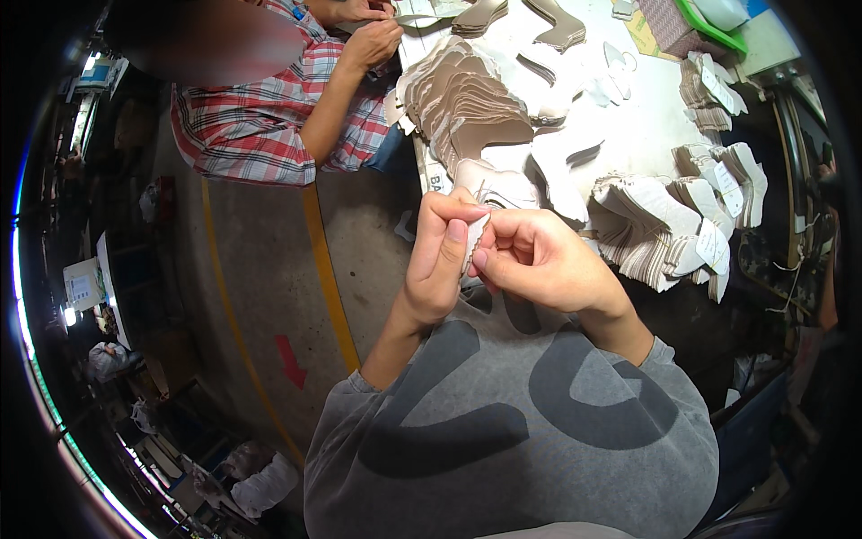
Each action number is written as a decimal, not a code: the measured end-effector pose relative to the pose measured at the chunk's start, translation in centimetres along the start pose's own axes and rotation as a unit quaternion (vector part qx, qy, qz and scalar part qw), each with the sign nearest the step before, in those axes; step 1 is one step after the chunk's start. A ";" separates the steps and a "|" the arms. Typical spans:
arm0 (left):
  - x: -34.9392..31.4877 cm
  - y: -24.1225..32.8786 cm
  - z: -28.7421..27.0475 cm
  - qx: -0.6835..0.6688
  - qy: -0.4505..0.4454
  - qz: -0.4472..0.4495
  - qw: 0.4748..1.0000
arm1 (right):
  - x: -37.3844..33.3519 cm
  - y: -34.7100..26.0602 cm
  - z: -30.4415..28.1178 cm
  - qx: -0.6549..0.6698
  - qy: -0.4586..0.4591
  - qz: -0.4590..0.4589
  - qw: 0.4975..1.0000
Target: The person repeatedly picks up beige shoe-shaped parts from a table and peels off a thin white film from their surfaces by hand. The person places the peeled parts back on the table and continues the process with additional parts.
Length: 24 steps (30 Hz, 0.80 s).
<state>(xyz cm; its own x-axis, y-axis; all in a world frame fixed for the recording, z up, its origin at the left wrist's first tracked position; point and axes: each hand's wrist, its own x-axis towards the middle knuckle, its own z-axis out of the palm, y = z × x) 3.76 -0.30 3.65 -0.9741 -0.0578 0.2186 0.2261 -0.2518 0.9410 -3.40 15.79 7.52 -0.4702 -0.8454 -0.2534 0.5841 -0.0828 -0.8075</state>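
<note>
Close to my chest, at the near edge of the table, both hands pinch a small cream piece of cut material [475,242] with a wavy edge. My left hand [433,260] is closed on it, thumb along one side. My right hand [555,259] grips the other side between thumb and curled fingers. Much of the piece is hidden by the fingers. Just beyond them lies a pale cut piece [507,187] on the table's edge, and past that rises a big fanned pile of brown-and-cream curved pieces [467,101].
More bundles of curved cut pieces [642,216] stand along the table's right side, some with white tags. A purple box with a green rim [669,29] is at the back. To the left, a person in a red plaid shirt [269,126] works at the same white table [628,112].
</note>
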 end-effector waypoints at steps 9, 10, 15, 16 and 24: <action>0.0 0.2 0.0 -0.004 -0.003 0.004 1.000 | 0.0 0.0 -0.2 0.007 -0.004 0.010 1.000; 0.0 0.2 -0.1 -0.004 -0.003 0.004 1.000 | 0.0 -0.1 -0.2 0.010 -0.005 0.012 1.000; 0.0 0.3 -0.2 0.001 -0.010 0.003 1.000 | 0.0 -0.1 -0.1 0.012 -0.005 0.002 1.000; 0.1 0.3 -0.2 0.002 -0.012 0.005 1.000 | 0.0 -0.1 -0.1 0.013 -0.006 0.004 1.000; 0.4 0.3 -0.3 0.031 -0.024 0.031 0.999 | 0.0 -0.2 -0.3 0.005 -0.007 0.006 1.000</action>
<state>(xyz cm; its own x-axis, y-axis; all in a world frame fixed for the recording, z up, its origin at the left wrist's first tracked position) 3.42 -0.64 3.94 -0.9574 -0.0254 0.2878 0.2873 -0.1896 0.9389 -3.74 15.91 7.55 -0.4541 -0.8537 -0.2548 0.5959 -0.0785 -0.7992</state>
